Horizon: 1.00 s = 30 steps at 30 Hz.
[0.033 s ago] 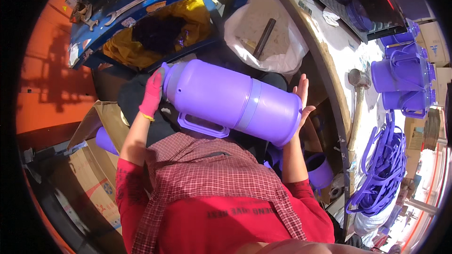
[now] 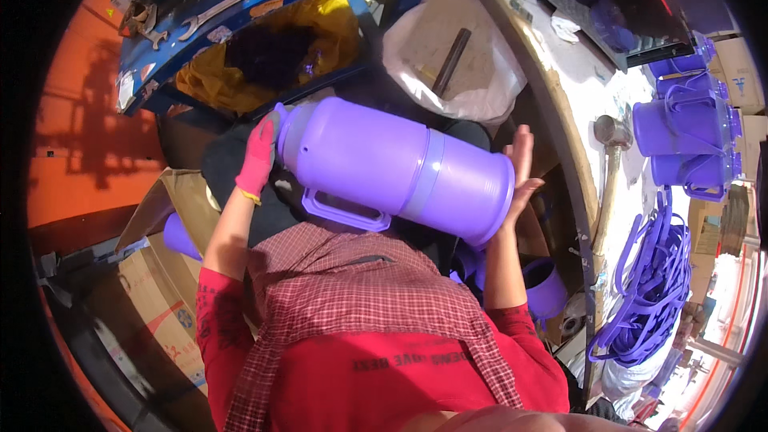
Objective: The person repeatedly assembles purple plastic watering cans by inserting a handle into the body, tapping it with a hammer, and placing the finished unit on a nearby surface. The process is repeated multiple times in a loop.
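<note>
A purple vacuum flask (image 2: 360, 156) lies tilted across my lap, its neck to the left and its wide base to the right. A lighter purple band rings its body, and a loop handle (image 2: 344, 212) points toward me. My left hand (image 2: 259, 156), in a pink glove with a yellow cuff, is closed at the neck end; its fingertips are partly hidden. Bare, with fingers stretched and thumb apart, my right hand (image 2: 522, 180) is beside the base. Whether its palm touches the base I cannot tell.
A blue bench (image 2: 264, 0) with a wrench (image 2: 232, 4) stands ahead, a white-lined bin (image 2: 492, 88) beside it. At right, a worktop (image 2: 560, 72) bears a hammer (image 2: 612, 144), purple straps (image 2: 652, 280) and several purple flask parts (image 2: 680, 128). An open carton (image 2: 188, 200) is left.
My right hand has shifted slightly to the right, away from the flask's base. My left hand and the flask have hardly moved.
</note>
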Motion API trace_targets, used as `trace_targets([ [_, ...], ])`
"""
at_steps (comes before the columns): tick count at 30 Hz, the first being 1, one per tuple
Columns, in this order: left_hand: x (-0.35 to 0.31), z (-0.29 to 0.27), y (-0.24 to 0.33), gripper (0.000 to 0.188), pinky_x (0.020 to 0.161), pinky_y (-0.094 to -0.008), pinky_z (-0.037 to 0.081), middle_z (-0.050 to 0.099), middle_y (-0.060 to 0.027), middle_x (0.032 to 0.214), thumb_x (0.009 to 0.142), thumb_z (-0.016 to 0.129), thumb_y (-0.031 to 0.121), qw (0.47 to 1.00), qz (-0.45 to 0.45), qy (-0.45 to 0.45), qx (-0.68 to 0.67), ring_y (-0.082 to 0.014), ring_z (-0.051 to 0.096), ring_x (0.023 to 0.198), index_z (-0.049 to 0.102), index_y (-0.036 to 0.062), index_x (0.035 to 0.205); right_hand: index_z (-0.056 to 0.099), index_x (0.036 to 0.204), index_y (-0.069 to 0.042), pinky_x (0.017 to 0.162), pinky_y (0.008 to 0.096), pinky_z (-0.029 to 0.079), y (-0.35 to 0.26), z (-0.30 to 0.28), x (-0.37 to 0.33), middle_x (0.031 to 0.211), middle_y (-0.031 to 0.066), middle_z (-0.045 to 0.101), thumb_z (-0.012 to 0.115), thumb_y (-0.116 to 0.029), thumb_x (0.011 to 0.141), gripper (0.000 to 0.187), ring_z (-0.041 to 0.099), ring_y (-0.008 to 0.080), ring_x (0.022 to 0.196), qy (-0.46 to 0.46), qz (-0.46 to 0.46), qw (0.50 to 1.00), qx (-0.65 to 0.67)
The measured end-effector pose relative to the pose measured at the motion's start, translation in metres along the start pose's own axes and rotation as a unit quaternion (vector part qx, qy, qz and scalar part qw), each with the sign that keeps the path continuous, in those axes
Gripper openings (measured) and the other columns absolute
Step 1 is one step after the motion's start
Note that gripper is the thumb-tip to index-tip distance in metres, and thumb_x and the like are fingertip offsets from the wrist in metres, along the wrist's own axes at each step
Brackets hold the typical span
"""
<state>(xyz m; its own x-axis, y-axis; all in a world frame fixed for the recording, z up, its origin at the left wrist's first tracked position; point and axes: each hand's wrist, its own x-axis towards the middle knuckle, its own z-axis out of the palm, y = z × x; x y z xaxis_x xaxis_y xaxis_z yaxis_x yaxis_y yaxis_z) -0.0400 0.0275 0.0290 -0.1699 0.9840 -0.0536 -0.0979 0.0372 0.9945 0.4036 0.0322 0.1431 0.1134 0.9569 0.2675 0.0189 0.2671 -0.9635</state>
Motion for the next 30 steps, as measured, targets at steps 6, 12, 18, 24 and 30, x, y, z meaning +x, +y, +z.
trace_targets([
  [6, 0.001, -0.001, -0.004, 0.062, 0.109, -0.0314, 0.036, 0.057, -0.0106, 0.137, 0.102, 0.049, 0.047, 0.999, -0.025, -0.035, -0.028, -0.0187, 0.051, 0.126, 0.05, -0.002, 0.14, 0.014, 0.157, -0.002, 0.123, 0.0483, 0.003, -0.005, 0.005, -0.008, 0.163, 0.018, 0.016, 0.015, -0.08, 0.091, 0.102, 0.011, 0.0279, 0.152, -0.002, -0.022, 0.999, -0.044],
  [12, 0.001, 0.009, 0.0, 0.06, 0.11, -0.0326, 0.035, 0.056, -0.0107, 0.138, 0.103, 0.048, 0.045, 0.999, -0.016, 0.023, -0.017, -0.0195, 0.05, 0.127, 0.049, -0.0018, 0.141, 0.013, 0.157, -0.002, 0.123, 0.0487, 0.004, 0.003, 0.003, -0.01, 0.164, 0.0153, 0.014, 0.015, -0.082, 0.088, 0.105, 0.009, 0.0279, 0.152, 0.192, -0.03, 0.981, 0.02],
  [18, 0.003, 0.004, -0.002, 0.059, 0.109, -0.0327, 0.037, 0.057, -0.0094, 0.135, 0.103, 0.046, 0.046, 0.996, -0.031, -0.026, -0.08, -0.0186, 0.052, 0.125, 0.052, -0.0017, 0.138, 0.016, 0.157, -0.006, 0.123, 0.0487, 0.009, 0.018, -0.006, -0.024, 0.164, 0.0136, 0.015, 0.018, -0.083, 0.087, 0.104, 0.01, 0.0275, 0.152, 0.015, 0.011, 0.999, -0.034],
  [24, -0.018, 0.001, 0.01, 0.059, 0.11, -0.0325, 0.035, 0.056, -0.0097, 0.137, 0.103, 0.046, 0.043, 0.998, -0.021, 0.037, -0.051, -0.0198, 0.051, 0.126, 0.049, -0.0033, 0.14, 0.063, 0.103, 0.001, 0.079, 0.0283, 0.043, -0.016, -0.001, -0.084, 0.098, 0.008, 0.06, 0.059, -0.06, 0.092, 0.062, 0.053, 0.0129, 0.088, -0.037, -0.076, 0.987, -0.139],
  [30, -0.063, 0.012, 0.14, 0.064, 0.109, -0.0352, 0.035, 0.057, -0.0128, 0.131, 0.094, 0.051, 0.042, 0.976, 0.203, -0.048, 0.056, -0.0237, 0.052, 0.123, 0.048, -0.005, 0.138, 0.061, 0.081, -0.003, 0.057, 0.0241, 0.036, -0.046, 0.009, -0.049, 0.074, -0.0047, 0.054, 0.057, -0.032, 0.099, 0.034, 0.047, 0.0052, 0.066, 0.172, 0.126, 0.977, 0.023],
])
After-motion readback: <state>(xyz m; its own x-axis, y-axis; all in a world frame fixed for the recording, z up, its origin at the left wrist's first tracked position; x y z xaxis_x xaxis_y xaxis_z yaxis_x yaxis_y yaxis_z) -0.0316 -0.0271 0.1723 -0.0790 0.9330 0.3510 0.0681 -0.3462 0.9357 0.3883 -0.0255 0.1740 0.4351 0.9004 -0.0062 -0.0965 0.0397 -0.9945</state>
